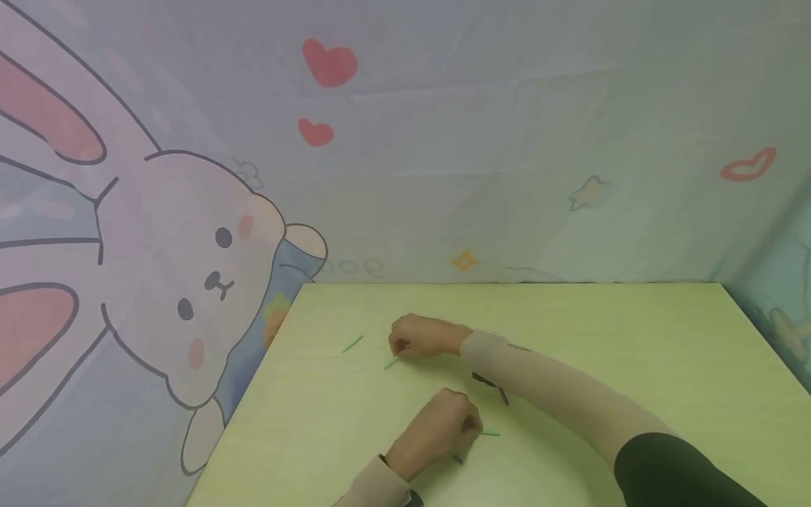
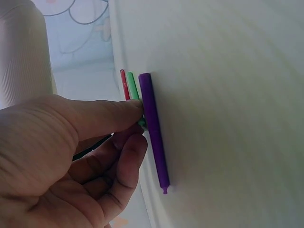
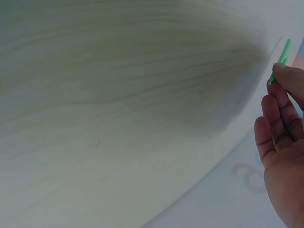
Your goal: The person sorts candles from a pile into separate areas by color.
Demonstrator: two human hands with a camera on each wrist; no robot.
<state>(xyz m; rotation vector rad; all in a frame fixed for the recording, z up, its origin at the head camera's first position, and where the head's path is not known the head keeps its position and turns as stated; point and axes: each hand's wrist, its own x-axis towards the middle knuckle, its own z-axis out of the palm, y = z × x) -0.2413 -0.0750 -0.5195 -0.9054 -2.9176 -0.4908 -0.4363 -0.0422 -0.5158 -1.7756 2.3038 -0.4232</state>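
**Two pinches at once before a rabbit-printed backdrop (image 1: 443, 162)**

Clock hours here run as the person sees them, twelve at the table's far edge. The big pale rabbit (image 1: 158, 232) sprawls on the cloth toward ten o'clock, with two red hearts (image 1: 331, 63) printed nearer twelve. Below spreads the yellow-green table (image 1: 633, 338). A beige right sleeve (image 1: 557, 384), dark higher up the arm, slants in from five o'clock; the beige left cuff (image 1: 380, 486) comes from seven.

The right hand (image 1: 418, 336) is farther out, almost at twelve o'clock from the left hand (image 1: 437, 431). Both are narrowed to a pinch. The right one has thumb and finger on a slim green stick (image 1: 391, 362), which points out toward eight o'clock. The left one pinches another green stick (image 1: 490, 434), pointing to three, the thumb lying across it.

In the left wrist view a thicker purple stick (image 2: 154, 133) lies on the table, at three o'clock in that view and just beside the fingertips — whether they touch it, I cannot tell. A thin red stick (image 2: 124, 83) shows at nine o'clock from the green one, its lower part hidden by the thumb.

A third green stick (image 1: 353, 343) lies loose at nine o'clock from the right hand. A dark stick (image 1: 503, 396) sits by the near edge of the right forearm — and a short dark piece (image 1: 458, 459) shows at five o'clock from the left hand.
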